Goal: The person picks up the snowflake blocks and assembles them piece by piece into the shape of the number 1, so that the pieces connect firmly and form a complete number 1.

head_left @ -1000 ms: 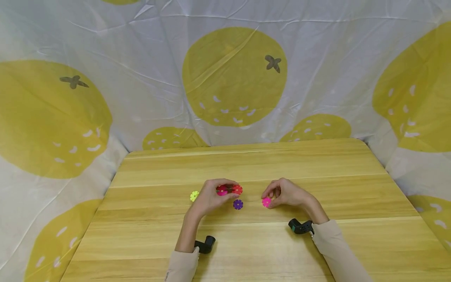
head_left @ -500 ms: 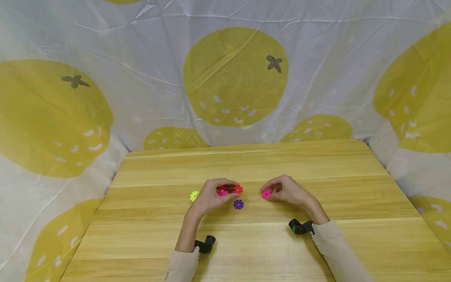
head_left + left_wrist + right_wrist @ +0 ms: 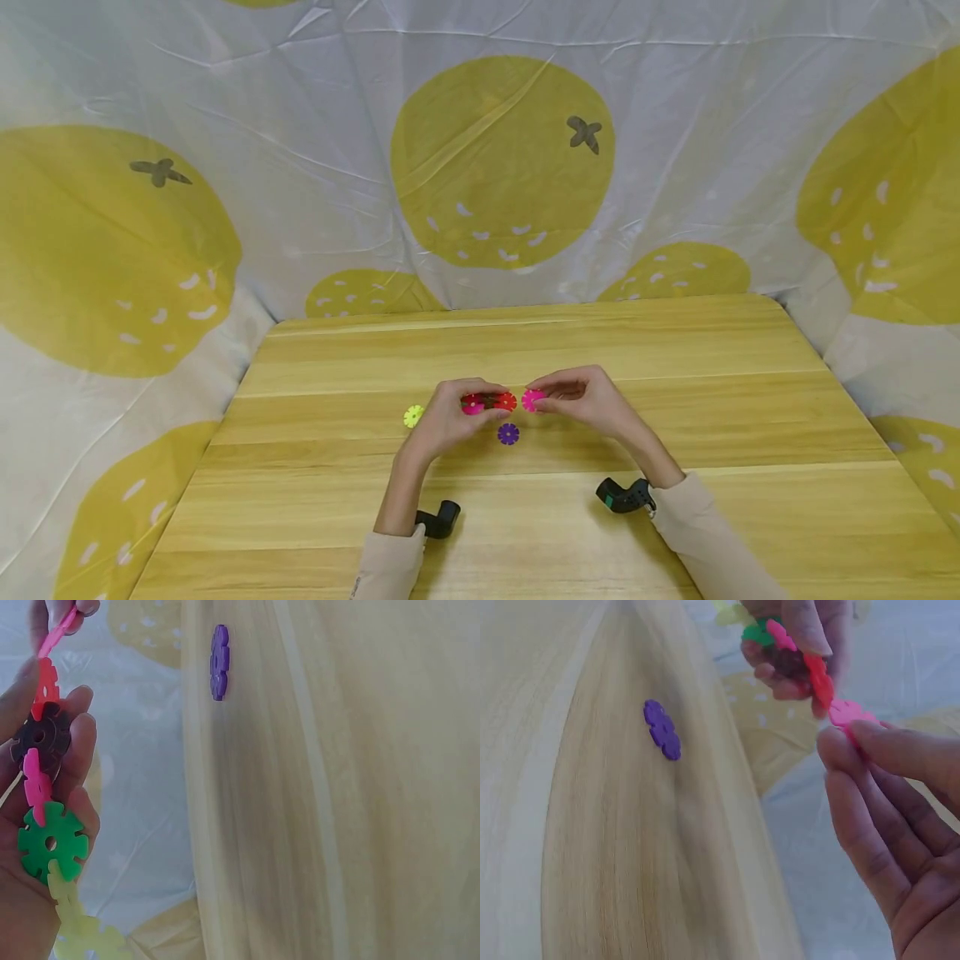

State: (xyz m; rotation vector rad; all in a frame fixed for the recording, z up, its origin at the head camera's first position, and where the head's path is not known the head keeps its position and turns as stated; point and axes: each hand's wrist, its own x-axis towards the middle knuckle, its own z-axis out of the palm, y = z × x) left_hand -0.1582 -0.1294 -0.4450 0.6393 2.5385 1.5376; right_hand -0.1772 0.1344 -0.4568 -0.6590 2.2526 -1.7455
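My left hand (image 3: 446,425) grips a chain of notched plastic snowflake discs. In the left wrist view the chain runs from a yellow disc (image 3: 94,943) through a green disc (image 3: 52,844), a pink one (image 3: 36,784) and a dark brown disc (image 3: 45,739) to a red disc (image 3: 46,682). Between thumb and fingertips, my right hand (image 3: 585,402) pinches another pink disc (image 3: 849,712). Its edge is right at the red disc's end in the right wrist view. A loose purple disc (image 3: 508,434) lies on the table in front of the hands.
The wooden table (image 3: 525,517) reaches back to a white cloth (image 3: 315,167) printed with yellow fruit, which also hangs at both sides. A black wrist camera (image 3: 438,520) sits by the left sleeve, another black camera (image 3: 624,496) by the right.
My right hand has moved left and slightly away from me with the pink disc, up to the chain's red end. The left hand and the purple disc have stayed put.
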